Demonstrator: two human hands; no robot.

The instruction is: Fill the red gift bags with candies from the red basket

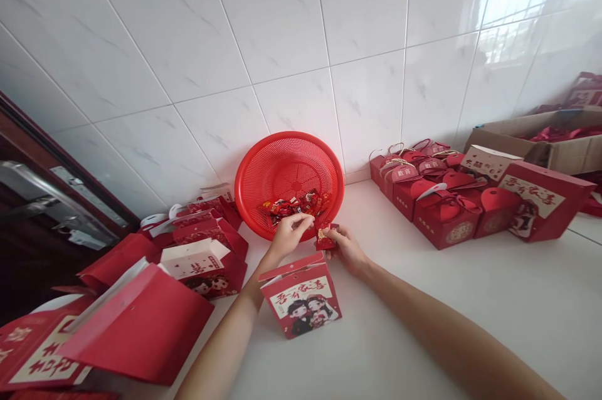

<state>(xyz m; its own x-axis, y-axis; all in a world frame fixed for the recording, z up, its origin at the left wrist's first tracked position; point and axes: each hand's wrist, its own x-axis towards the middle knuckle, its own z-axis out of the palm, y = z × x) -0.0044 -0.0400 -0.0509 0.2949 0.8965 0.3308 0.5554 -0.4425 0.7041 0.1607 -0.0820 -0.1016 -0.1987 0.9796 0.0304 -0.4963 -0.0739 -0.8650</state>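
Observation:
A red plastic basket (245, 165) leans tilted against the tiled wall, with small wrapped candies (289, 209) gathered in its lower part. My left hand (292, 232) is at the basket's front rim, its thumb and fingers pinched together; what they hold, if anything, is too small to tell. Just right of it, my right hand (345, 251) grips red wrapped candies (324, 237) between thumb and fingers. Close in front of both hands, a red box (303, 300) with a cartoon couple stands upright on the white surface, its top flap raised.
Red boxes and folded bags (141, 318) crowd the left side beside a dark door (61, 218). Several closed red boxes (444, 215) stand at the right, near a larger printed box (545, 199). Behind them is a cardboard carton (564, 152) holding red items.

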